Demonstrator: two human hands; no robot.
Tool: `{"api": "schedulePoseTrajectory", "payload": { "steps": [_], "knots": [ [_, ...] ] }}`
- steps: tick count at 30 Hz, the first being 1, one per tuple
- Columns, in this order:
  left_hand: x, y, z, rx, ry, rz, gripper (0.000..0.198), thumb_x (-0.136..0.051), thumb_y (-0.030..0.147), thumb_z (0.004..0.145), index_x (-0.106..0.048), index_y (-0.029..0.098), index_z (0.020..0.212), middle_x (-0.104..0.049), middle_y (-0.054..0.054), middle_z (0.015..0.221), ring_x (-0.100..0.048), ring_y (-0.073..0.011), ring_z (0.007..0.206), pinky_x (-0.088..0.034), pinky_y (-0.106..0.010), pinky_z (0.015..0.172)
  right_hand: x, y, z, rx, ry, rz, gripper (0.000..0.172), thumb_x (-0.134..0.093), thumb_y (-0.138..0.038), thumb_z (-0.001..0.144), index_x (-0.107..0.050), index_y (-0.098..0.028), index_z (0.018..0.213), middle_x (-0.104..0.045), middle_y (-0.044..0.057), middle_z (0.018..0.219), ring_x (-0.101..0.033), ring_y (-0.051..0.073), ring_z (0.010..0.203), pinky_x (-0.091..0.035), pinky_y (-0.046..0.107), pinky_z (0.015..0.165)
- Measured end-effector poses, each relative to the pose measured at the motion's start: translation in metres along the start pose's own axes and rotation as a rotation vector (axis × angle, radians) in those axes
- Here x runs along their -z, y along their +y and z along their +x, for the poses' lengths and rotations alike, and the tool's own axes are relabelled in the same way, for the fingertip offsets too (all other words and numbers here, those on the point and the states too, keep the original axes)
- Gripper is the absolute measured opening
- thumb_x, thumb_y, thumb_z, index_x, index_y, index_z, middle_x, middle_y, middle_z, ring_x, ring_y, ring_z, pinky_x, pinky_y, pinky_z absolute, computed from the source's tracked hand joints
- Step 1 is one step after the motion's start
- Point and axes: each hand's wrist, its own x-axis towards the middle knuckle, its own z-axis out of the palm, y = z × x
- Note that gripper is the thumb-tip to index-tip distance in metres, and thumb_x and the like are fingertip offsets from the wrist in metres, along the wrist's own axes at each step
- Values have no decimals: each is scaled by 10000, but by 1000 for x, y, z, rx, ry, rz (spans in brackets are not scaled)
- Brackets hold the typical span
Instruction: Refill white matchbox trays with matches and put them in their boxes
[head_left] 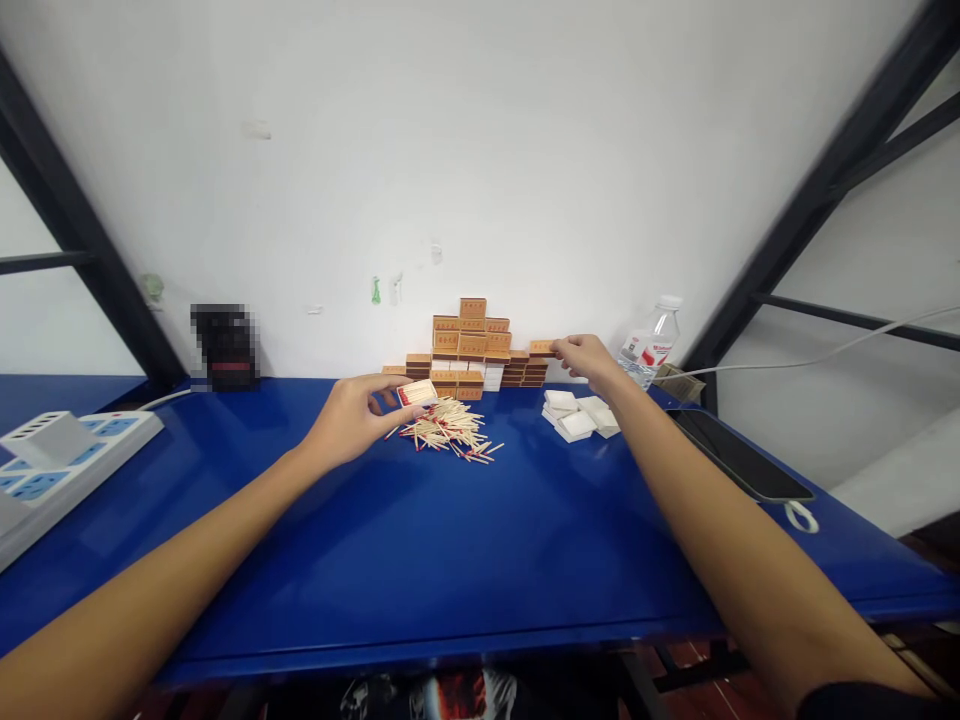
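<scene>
My left hand [352,415] is closed on a small white inner tray filled with red-tipped matches [417,393], held just left of a loose pile of matches [450,430] on the blue table [420,540]. My right hand [589,358] reaches to the back and pinches an orange matchbox sleeve [541,348] at the right end of a stack of orange matchboxes [471,345] against the wall. Several empty white trays [579,415] lie just below my right wrist.
A clear plastic bottle [651,345] stands right of the stack. A dark phone [739,455] lies at the table's right edge with a white cable. A white power strip [56,455] sits at far left. Black shelf struts frame both sides.
</scene>
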Motion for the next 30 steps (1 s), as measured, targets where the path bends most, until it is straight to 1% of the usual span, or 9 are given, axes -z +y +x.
{"api": "schedulePoseTrajectory", "payload": {
  "steps": [3, 5, 7, 12, 17, 20, 24, 28, 30],
  "knots": [
    [-2, 1, 0, 17, -5, -10, 552, -774, 567, 818, -730, 228, 1252, -779, -37, 953, -633, -153, 672, -542, -303, 671, 9, 11, 15, -42, 0, -78, 152, -675, -236, 816, -622, -151, 703, -568, 27, 635, -481, 121, 591, -352, 230, 480],
    [-3, 2, -1, 8, -5, -23, 580, -775, 570, 815, -706, 230, 1281, -775, -41, 979, -647, -160, 706, -551, -311, 702, 10, 17, 19, -62, -19, -109, 160, -701, -260, 810, -638, -145, 719, -596, 43, 659, -489, 125, 601, -353, 233, 483],
    [-5, 4, -1, 8, -7, -29, 600, -775, 582, 811, -691, 234, 1292, -773, -41, 992, -649, -159, 704, -551, -312, 694, 10, 21, 21, -75, -42, -124, 162, -730, -268, 793, -649, -142, 731, -617, 56, 687, -505, 130, 610, -351, 233, 478],
    [-5, 5, -1, 0, -8, -28, 602, -769, 598, 814, -683, 236, 1287, -772, -40, 989, -645, -159, 692, -549, -312, 683, 15, 28, 23, -66, -104, -80, 132, -730, -249, 798, -680, -127, 797, -685, 99, 821, -566, 137, 677, -364, 209, 466],
    [-5, 4, -2, -6, -8, -10, 604, -765, 601, 817, -680, 232, 1288, -764, -26, 960, -632, -153, 674, -542, -314, 676, 10, 33, 27, -47, -123, 4, 106, -699, -217, 844, -661, -128, 804, -736, 124, 934, -527, 93, 594, -324, 193, 418],
    [-6, 4, -2, -18, 1, 0, 590, -770, 583, 820, -683, 232, 1286, -757, -17, 943, -622, -144, 667, -536, -308, 674, 3, 37, 27, -18, -91, 44, 117, -690, -229, 886, -636, -137, 838, -751, 131, 956, -518, 83, 566, -341, 191, 413],
    [-7, 2, -2, -42, 8, 7, 564, -769, 558, 830, -685, 236, 1285, -755, -16, 937, -613, -139, 669, -532, -302, 678, -7, 45, 26, 26, -36, 32, 198, -717, -311, 904, -622, -150, 839, -756, 117, 866, -531, 96, 534, -402, 215, 442],
    [-7, 2, -3, -56, -11, 21, 564, -760, 548, 837, -678, 233, 1297, -763, -28, 959, -633, -150, 710, -537, -307, 697, -13, 51, 29, 92, 35, -44, 280, -783, -396, 848, -644, -158, 799, -733, 73, 740, -561, 120, 551, -446, 239, 526],
    [-8, 3, -3, -64, -17, 33, 563, -751, 559, 839, -682, 225, 1287, -766, -33, 955, -632, -150, 704, -534, -308, 688, -16, 53, 31, 112, 83, -90, 310, -813, -424, 807, -654, -161, 775, -733, 75, 742, -601, 150, 611, -453, 257, 574]
  ]
}}
